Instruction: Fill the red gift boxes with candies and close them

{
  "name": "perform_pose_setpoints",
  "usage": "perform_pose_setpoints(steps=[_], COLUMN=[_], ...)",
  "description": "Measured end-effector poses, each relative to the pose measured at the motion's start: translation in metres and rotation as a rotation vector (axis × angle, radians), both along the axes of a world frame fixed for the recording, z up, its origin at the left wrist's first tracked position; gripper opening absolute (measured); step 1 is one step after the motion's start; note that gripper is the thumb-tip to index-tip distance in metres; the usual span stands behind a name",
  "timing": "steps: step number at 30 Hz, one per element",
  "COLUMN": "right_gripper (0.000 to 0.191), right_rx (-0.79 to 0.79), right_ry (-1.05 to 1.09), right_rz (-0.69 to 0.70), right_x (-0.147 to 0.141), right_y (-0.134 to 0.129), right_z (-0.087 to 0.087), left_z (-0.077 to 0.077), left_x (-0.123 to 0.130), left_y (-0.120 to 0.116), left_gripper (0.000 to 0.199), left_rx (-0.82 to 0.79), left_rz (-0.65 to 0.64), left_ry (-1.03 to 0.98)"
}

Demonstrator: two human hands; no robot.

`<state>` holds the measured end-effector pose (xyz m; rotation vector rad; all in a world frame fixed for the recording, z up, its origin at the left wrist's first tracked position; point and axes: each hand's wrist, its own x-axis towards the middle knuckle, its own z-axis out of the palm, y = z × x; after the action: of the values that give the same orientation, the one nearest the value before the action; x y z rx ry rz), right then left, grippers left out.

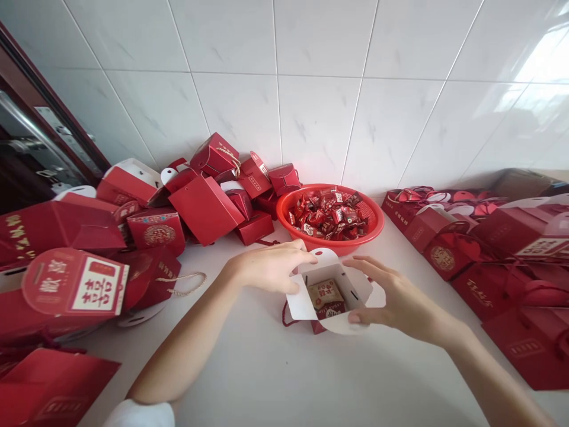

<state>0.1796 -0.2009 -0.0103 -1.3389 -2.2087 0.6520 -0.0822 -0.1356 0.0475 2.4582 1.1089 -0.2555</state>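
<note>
A small red gift box (317, 326) stands upright on the white surface, its white-lined flaps spread apart. Inside lie wrapped packets (326, 295), one of them beige with red print. My left hand (278, 265) is at the box's left and back flaps, fingers curled over and thumb near the left flap. On the other side, my right hand (400, 296) spans the right side, its thumb on the front flap and its fingers at the back right. A dark red cord handle (288, 314) hangs at the box's left.
An orange-red plastic basket (373, 228) of red-wrapped candies (331, 216) sits just behind the box. Piled red gift boxes (204, 210) crowd the left. More boxes (480, 279) with cords stand in rows on the right. A tiled wall (320, 118) rises behind.
</note>
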Motion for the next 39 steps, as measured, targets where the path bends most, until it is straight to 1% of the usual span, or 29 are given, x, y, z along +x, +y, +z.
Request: perform_pose_setpoints(steps=[3,6,7,9,11,14,17,19,21,23,25,27,28,30,32,35,37,39], right_gripper=[0.084,0.095,0.096,0.091,0.081,0.063,0.047,0.043,0.044,0.047,0.048,0.043,0.040,0.037,0.037,0.040,0.041,0.044], right_rx=[0.000,0.070,0.108,0.172,0.218,0.276,0.306,0.306,0.297,0.288,0.271,0.248,0.236,0.215,0.204,0.174,0.132,0.085], right_ry=[0.075,0.178,0.216,0.271,0.299,0.305,0.276,0.262,0.263,0.280,0.293,0.306,0.315,0.344,0.390,0.455,0.469,0.465], right_rz=[-0.015,-0.072,-0.093,-0.107,-0.081,0.008,0.060,0.072,0.084,0.092,0.089,0.044,0.003,-0.101,-0.185,-0.266,-0.307,-0.335], right_x=[0.004,0.007,0.007,0.006,0.003,-0.001,-0.003,-0.003,-0.002,-0.001,-0.001,-0.003,-0.005,-0.009,-0.011,-0.012,-0.011,-0.010], right_y=[-0.014,-0.021,-0.022,-0.023,-0.022,-0.021,-0.020,-0.021,-0.021,-0.022,-0.022,-0.023,-0.023,-0.022,-0.021,-0.018,-0.017,-0.017], right_z=[-0.020,-0.043,-0.050,-0.058,-0.062,-0.064,-0.065,-0.066,-0.066,-0.067,-0.068,-0.069,-0.070,-0.072,-0.075,-0.078,-0.079,-0.079], left_z=[0.000,0.001,0.002,0.003,0.004,0.002,-0.005,-0.010,-0.015,-0.018,-0.021,-0.022,-0.023,-0.023,-0.023,-0.022,-0.022,-0.023], left_x=[0.003,0.006,0.006,0.007,0.006,0.006,0.008,0.012,0.017,0.021,0.024,0.026,0.027,0.029,0.031,0.032,0.032,0.033], left_y=[-0.005,-0.008,-0.008,-0.006,-0.003,0.004,0.007,0.007,0.005,0.001,-0.002,-0.004,-0.005,-0.006,-0.006,-0.006,-0.007,-0.008], left_gripper=[0.057,0.061,0.064,0.071,0.074,0.081,0.074,0.069,0.070,0.075,0.086,0.095,0.096,0.087,0.068,0.042,0.034,0.036], left_rx=[-0.008,-0.022,-0.030,-0.063,-0.120,-0.183,-0.144,-0.095,-0.051,-0.025,-0.018,-0.020,-0.022,-0.026,-0.030,-0.020,-0.010,-0.005], left_rz=[-0.034,-0.022,-0.012,-0.008,-0.049,-0.107,-0.080,-0.069,-0.067,-0.051,-0.022,0.002,0.012,0.027,0.020,-0.023,-0.043,-0.041], left_ry=[-0.003,-0.029,-0.051,-0.099,-0.138,-0.184,-0.219,-0.213,-0.195,-0.186,-0.195,-0.218,-0.225,-0.225,-0.217,-0.201,-0.198,-0.213])
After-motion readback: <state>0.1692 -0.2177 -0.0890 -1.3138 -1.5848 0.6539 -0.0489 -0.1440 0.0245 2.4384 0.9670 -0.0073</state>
